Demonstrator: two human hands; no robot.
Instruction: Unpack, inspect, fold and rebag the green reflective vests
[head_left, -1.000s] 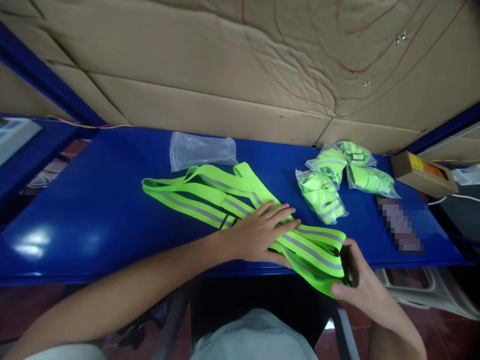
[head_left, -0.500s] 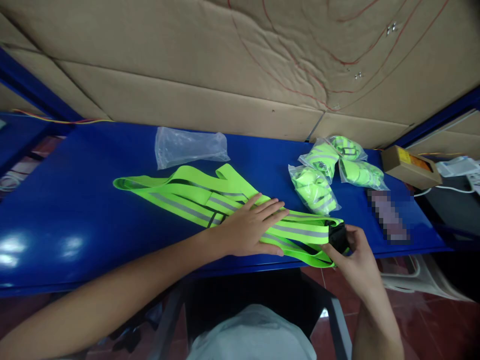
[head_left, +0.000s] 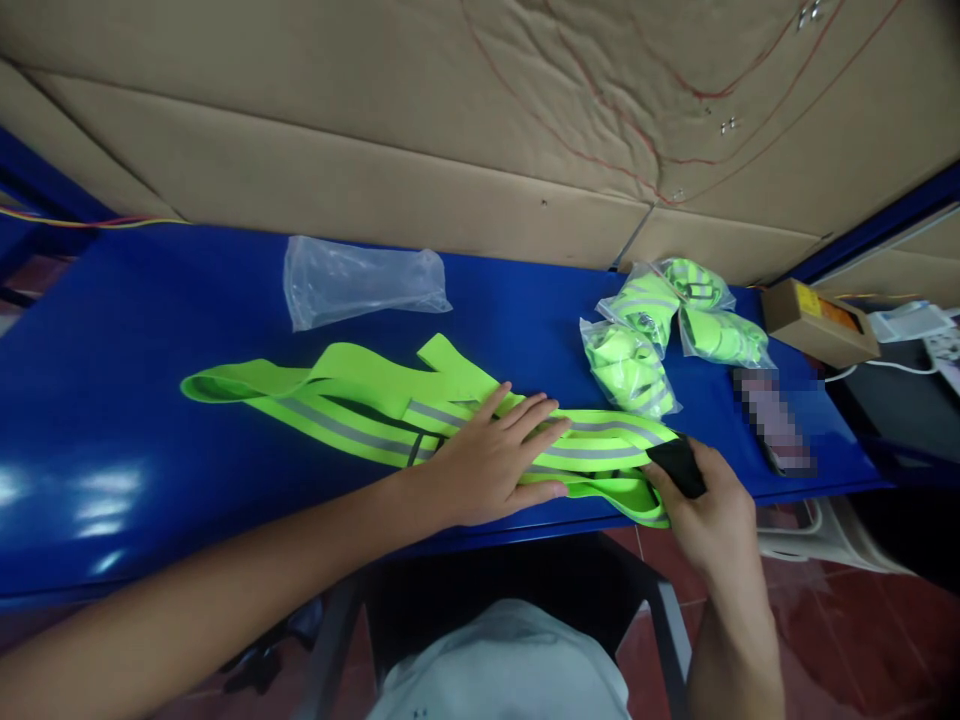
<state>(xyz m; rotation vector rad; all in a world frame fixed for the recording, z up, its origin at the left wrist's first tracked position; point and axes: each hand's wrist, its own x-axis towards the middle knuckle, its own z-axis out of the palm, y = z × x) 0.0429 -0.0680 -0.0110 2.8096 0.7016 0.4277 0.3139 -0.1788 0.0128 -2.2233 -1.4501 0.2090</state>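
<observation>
Left hand (head_left: 491, 460) stayed flat, released, pressing the neon-green reflective strap vest (head_left: 352, 400); right hand (head_left: 709, 510), grasping its black end patch (head_left: 677, 465), had pulled it taut.

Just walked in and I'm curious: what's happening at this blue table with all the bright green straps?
A person is handling a neon green reflective strap vest spread out on the blue table. The left hand lies flat on the straps, pressing them down, while the right hand grips a black piece at the vest's near end. Behind it lie an empty clear plastic bag and three bagged vests, beside a small cardboard box.
</observation>
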